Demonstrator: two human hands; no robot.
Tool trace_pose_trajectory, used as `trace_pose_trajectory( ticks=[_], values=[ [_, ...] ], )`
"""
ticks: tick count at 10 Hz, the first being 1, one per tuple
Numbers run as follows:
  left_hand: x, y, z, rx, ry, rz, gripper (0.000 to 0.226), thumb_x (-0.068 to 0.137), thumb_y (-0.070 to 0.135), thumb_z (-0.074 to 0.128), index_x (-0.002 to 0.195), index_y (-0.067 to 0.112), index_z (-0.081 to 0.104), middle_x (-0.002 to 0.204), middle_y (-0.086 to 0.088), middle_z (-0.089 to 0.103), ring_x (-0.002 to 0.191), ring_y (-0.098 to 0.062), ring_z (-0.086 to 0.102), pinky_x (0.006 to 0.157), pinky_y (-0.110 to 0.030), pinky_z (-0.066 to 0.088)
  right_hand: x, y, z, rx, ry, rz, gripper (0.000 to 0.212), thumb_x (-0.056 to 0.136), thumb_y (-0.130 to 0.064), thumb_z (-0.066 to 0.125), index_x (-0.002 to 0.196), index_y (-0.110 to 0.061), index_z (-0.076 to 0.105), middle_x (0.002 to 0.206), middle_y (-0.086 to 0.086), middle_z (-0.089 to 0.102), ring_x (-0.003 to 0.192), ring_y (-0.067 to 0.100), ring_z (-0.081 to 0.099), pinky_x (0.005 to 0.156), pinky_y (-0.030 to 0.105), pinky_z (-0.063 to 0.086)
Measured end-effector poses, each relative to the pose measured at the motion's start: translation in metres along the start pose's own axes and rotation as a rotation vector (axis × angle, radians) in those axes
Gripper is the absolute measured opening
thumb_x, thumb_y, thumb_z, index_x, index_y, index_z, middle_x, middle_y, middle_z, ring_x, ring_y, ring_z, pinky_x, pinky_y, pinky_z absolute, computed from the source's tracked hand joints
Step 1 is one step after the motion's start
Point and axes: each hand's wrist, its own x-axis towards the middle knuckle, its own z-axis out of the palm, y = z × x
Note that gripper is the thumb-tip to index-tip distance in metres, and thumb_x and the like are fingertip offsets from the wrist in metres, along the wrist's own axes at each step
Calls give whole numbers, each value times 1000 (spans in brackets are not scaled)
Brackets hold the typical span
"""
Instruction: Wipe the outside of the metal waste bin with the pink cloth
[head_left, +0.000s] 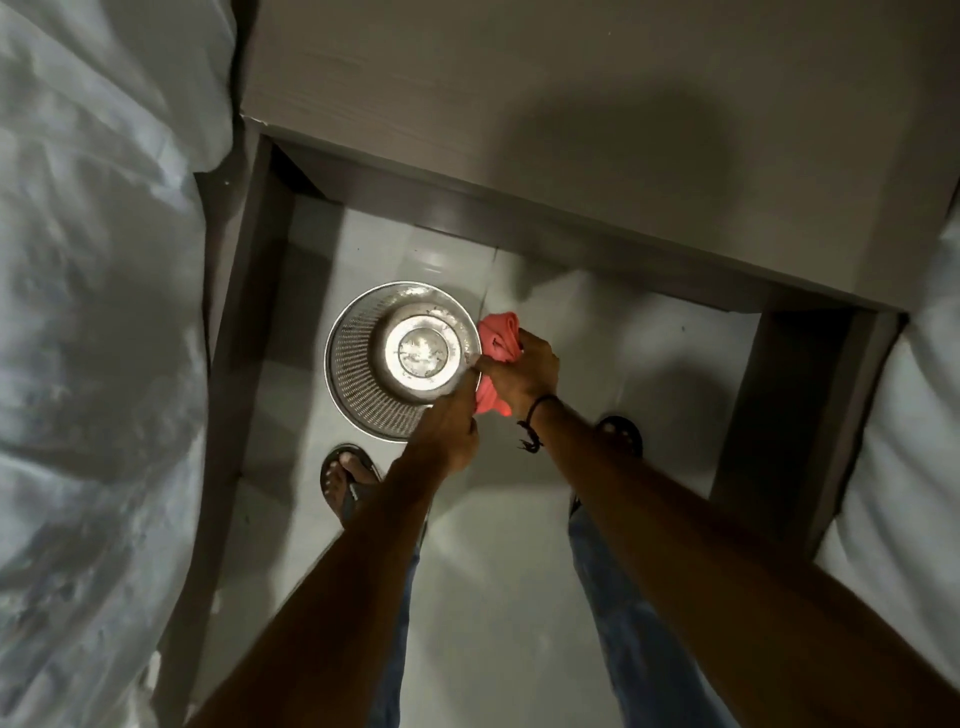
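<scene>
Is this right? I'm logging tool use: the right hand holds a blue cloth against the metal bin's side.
Not quite. The head view shows the cloth is pink, not blue. The right hand does hold it against the metal bin's side.

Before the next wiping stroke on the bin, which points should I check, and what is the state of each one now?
1. Pink cloth is in hand: ok, the right hand is bunched around it.
2. Cloth touches the outside of the metal waste bin: ok, it presses against the bin's right side.
3. Bin is steadied: ok, the left hand grips it at the near right rim.
4. Bin stands flat on the floor: cannot tell, it looks lifted or tilted towards the camera.
5. Room to turn the bin: ok, the floor around it shows only the person's sandalled feet.
6. Far side already wiped: cannot tell, it is hidden.
</scene>
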Motion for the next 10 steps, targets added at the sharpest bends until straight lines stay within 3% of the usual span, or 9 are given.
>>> trace_pose_trajectory(
  ticks=[1, 2, 3, 4, 5, 6, 8, 9, 10],
  values=[
    [-1, 4, -3, -117, -4, -17, 57, 87, -6, 56, 141, 10, 46, 123, -24, 68, 116, -42, 64, 95, -46, 52, 0, 6, -5, 71, -46, 42, 31, 74, -21, 83, 104, -16, 77, 93, 5, 77, 88, 17, 69, 78, 22, 48],
    [2, 27, -26, -312, 171, -18, 50, 87, -1, 67, 135, 7, 54, 128, -15, 68, 116, -28, 64, 99, -31, 49, 1, -10, -26, 112, -60, 76, 28, 80, -15, 73, 108, -16, 76, 95, 0, 71, 91, 16, 65, 78, 22, 44],
    [9, 76, -66, -749, 335, -71, 36, 86, 1, 56, 122, 3, 56, 113, -20, 65, 95, -28, 63, 83, -35, 58, 2, -49, -63, 316, -71, 105, 36, 78, -11, 72, 114, -15, 71, 99, 0, 70, 89, 21, 64, 75, 28, 48],
    [31, 128, -110, -1054, 275, -130, 27, 97, 4, 44, 121, 13, 52, 101, -16, 62, 78, -18, 60, 59, -23, 55, 8, -99, -103, 508, -87, 88, 37, 79, -10, 72, 115, -7, 64, 98, 6, 67, 86, 25, 63, 73, 32, 49],
    [63, 166, -144, -907, 281, -24, 30, 94, -7, 54, 115, 13, 50, 94, -8, 62, 79, -20, 59, 68, -32, 51, 34, -141, -134, 574, -24, 13, 23, 80, -6, 71, 100, -10, 61, 95, 11, 65, 80, 25, 62, 68, 32, 52],
    [102, 184, -157, -718, 359, 60, 35, 88, -13, 61, 108, 13, 50, 94, -3, 58, 84, -19, 56, 69, -27, 52, 72, -161, -148, 356, 144, -102, 27, 73, -11, 78, 98, -13, 68, 92, 10, 70, 79, 25, 66, 72, 37, 58],
    [142, 184, -156, -366, 383, 103, 28, 81, -6, 71, 108, 3, 66, 101, -20, 71, 86, -24, 62, 79, -38, 56, 114, -163, -146, 156, 217, -207, 24, 73, -14, 79, 93, -17, 67, 99, 14, 73, 94, 31, 70, 82, 34, 56],
    [124, 199, -180, -227, 360, 117, 29, 80, -4, 73, 109, -2, 73, 108, -23, 74, 96, -32, 71, 91, -39, 59, 100, -181, -169, 140, 256, -228, 41, 79, -14, 73, 118, -5, 64, 123, 21, 69, 115, 34, 67, 103, 36, 51],
    [91, 227, -229, -62, 410, 190, 30, 88, 4, 68, 117, 0, 70, 126, -26, 64, 114, -40, 63, 101, -38, 49, 54, -223, -215, 127, 306, -311, 45, 83, -17, 68, 127, -11, 65, 116, 13, 73, 111, 27, 69, 96, 22, 48]
  ],
)
